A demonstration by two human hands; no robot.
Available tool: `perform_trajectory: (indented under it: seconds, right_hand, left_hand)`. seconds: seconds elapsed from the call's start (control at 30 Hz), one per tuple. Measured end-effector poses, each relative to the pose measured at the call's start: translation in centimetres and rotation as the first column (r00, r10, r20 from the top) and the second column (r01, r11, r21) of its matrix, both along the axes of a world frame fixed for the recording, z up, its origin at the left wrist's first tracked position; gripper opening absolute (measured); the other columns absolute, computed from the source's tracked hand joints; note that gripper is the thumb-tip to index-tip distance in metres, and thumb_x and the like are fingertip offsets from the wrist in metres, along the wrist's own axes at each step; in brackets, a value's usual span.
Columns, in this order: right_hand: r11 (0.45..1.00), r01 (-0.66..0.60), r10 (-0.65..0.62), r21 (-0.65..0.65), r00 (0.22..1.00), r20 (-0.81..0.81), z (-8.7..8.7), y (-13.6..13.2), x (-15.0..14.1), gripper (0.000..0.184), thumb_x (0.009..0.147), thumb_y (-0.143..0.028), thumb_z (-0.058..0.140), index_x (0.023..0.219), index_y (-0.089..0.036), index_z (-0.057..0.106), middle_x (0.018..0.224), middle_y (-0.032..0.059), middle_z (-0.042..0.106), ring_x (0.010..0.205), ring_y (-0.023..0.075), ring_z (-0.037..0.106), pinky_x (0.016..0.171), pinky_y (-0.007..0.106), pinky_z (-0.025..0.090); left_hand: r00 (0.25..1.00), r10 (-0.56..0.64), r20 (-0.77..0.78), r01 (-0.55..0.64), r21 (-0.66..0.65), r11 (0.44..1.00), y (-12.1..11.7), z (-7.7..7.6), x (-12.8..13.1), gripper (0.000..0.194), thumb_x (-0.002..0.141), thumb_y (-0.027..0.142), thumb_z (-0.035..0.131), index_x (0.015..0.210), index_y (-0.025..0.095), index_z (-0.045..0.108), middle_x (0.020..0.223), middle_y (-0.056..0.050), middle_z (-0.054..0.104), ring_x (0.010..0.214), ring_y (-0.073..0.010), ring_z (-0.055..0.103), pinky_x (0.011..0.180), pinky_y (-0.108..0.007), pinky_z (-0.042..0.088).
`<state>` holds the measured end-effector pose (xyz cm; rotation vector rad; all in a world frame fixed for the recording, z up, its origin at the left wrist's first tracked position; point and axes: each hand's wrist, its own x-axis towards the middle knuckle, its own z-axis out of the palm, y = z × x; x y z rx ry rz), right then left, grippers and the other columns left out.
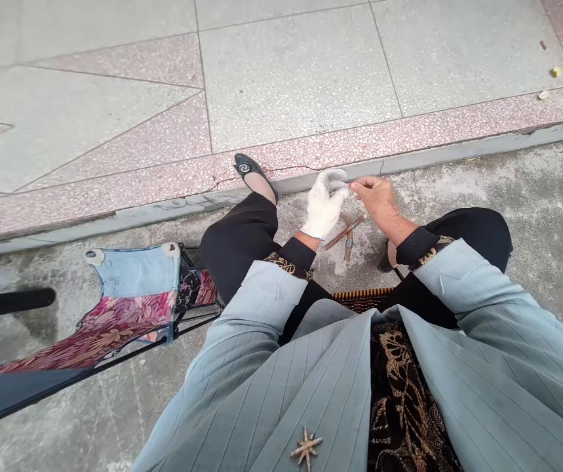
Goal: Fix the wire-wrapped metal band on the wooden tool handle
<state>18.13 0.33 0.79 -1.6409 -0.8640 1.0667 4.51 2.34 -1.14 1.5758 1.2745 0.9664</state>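
Note:
A white knitted glove (321, 213) covers my left hand (328, 200), whose fingers are bent toward my right hand. My bare right hand (377, 196) has its thumb and forefinger pinched together right beside the gloved fingertips. Whatever lies between the two hands is too small to make out. Just below them, on the concrete between my feet, rests a thin rusty rod (339, 238). Crossing it is a second reddish-brown piece (349, 244) with a curved upper part; its kind is not clear.
A raised terrazzo step (301, 128) runs across in front, and my left shoe (255, 174) rests on its edge. At left stands a folding chair (136, 272) with patterned cloth. A dark bar (10, 303) juts in at far left. Woven seat edging (364, 299) shows beneath me.

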Motion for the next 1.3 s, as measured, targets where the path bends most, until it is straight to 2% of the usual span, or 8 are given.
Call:
perform_trajectory:
  seconds: [0.07,0.2,0.37,0.53,0.67,0.8,1.07,1.3]
  right_hand:
    - [0.999,-0.002,-0.001,0.036,0.997,0.074,-0.5,-0.1,-0.1,0.011,0.079,-0.02,0.073,0.069,-0.017,0.071,0.06,-0.0041,0.064,0.06,0.0127,0.056,0.067,0.029,0.045]
    - [0.999,-0.012,0.009,0.03,0.995,0.1,-1.1,-0.4,-0.3,0.009,0.082,-0.022,0.069,0.076,-0.017,0.074,0.067,-0.0015,0.07,0.066,0.0163,0.064,0.072,0.031,0.051]
    - [0.996,-0.08,0.072,0.044,0.984,0.163,-1.7,-0.5,-0.1,0.011,0.083,-0.022,0.067,0.079,-0.018,0.077,0.079,0.0017,0.077,0.08,0.02,0.071,0.081,0.034,0.054]
    - [0.996,-0.088,0.078,0.032,0.969,0.233,-2.0,-0.2,0.2,0.014,0.083,-0.019,0.067,0.084,-0.016,0.081,0.086,0.004,0.08,0.086,0.0218,0.073,0.087,0.036,0.054]
    - [0.996,-0.089,0.083,0.017,0.977,0.197,-1.8,-0.2,0.2,0.016,0.083,-0.019,0.066,0.085,-0.015,0.081,0.088,0.0042,0.081,0.088,0.0215,0.073,0.088,0.035,0.054]
    - [0.998,-0.044,0.048,-0.042,0.992,0.113,-1.6,-0.2,0.1,0.013,0.081,-0.018,0.067,0.081,-0.015,0.079,0.084,0.0025,0.079,0.084,0.0196,0.072,0.087,0.034,0.055]
    - [0.997,-0.073,0.071,0.01,0.987,0.143,-2.2,-0.3,0.3,0.013,0.082,-0.019,0.068,0.081,-0.017,0.08,0.086,0.003,0.079,0.09,0.0211,0.072,0.095,0.037,0.054]
    - [0.994,-0.105,0.105,-0.004,0.99,0.09,-1.9,-0.2,0.6,0.012,0.082,-0.02,0.068,0.08,-0.017,0.08,0.089,0.0044,0.08,0.092,0.0225,0.073,0.093,0.038,0.056]
  left_hand:
    - [0.998,0.063,-0.017,-0.063,0.008,0.998,-0.1,0.1,0.2,0.034,0.082,0.015,0.061,0.115,0.021,0.062,0.109,-0.004,0.078,0.098,-0.0193,0.075,0.091,-0.036,0.061]
    - [0.989,0.136,-0.054,-0.135,0.035,0.99,-0.1,0.0,0.3,0.029,0.084,0.014,0.062,0.112,0.022,0.063,0.107,-0.004,0.078,0.098,-0.0187,0.075,0.093,-0.035,0.061]
    - [0.985,0.093,-0.149,-0.08,0.089,0.993,0.0,-0.3,0.1,0.031,0.087,0.014,0.061,0.117,0.022,0.063,0.106,-0.004,0.079,0.099,-0.0204,0.076,0.097,-0.038,0.062]
    - [0.972,0.057,-0.227,-0.017,0.176,0.984,0.2,-1.3,0.0,0.03,0.09,0.016,0.058,0.119,0.022,0.062,0.113,-0.005,0.078,0.103,-0.0211,0.076,0.102,-0.039,0.06]
    - [0.96,0.025,-0.278,0.028,0.186,0.982,0.2,-1.7,0.0,0.03,0.092,0.019,0.057,0.122,0.022,0.061,0.112,-0.005,0.078,0.105,-0.0216,0.075,0.104,-0.04,0.059]
    - [0.966,0.028,-0.256,0.019,0.181,0.983,0.2,-1.7,0.0,0.031,0.091,0.02,0.058,0.122,0.022,0.062,0.11,-0.005,0.078,0.104,-0.0224,0.075,0.104,-0.04,0.058]
    - [0.98,0.038,-0.197,-0.003,0.171,0.985,0.3,-2.3,0.0,0.03,0.09,0.022,0.061,0.12,0.023,0.063,0.109,-0.005,0.078,0.104,-0.0239,0.074,0.105,-0.042,0.057]
    - [0.981,-0.021,-0.195,0.057,0.181,0.982,0.0,-1.5,-0.1,0.036,0.087,0.013,0.058,0.121,0.022,0.064,0.114,-0.005,0.078,0.104,-0.0225,0.074,0.104,-0.04,0.057]
